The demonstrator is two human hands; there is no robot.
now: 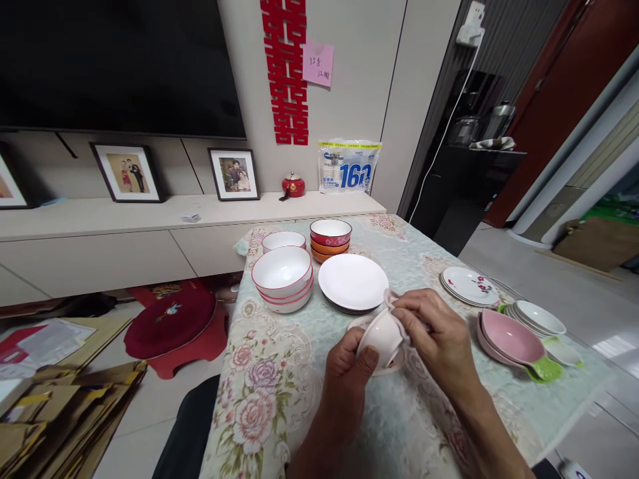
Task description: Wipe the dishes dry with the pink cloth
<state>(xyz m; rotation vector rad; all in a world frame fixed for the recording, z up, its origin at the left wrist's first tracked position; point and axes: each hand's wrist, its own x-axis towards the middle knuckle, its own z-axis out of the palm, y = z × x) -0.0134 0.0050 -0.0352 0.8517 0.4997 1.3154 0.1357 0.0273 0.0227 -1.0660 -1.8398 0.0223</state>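
My left hand (349, 369) is closed around a small white bowl (381, 338), which is tilted on its side. My right hand (439, 332) pinches a pale pinkish cloth (402, 327) and presses it against the bowl's edge. Below the bowl, a light plate (397, 364) with a patterned rim lies on the tablecloth, mostly covered by the bowl and my hands. Just beyond stands a stack of plates with a plain white one (353, 281) on top. The inside of the bowl is turned away and hidden.
Stacked red-rimmed white bowls (282, 273) stand at the left, with red and orange bowls (331, 234) behind. Floral plates (469, 286), small white bowls (536, 316) and pink bowls (512, 336) sit along the right. A red stool (172, 322) is left of the table (279, 399).
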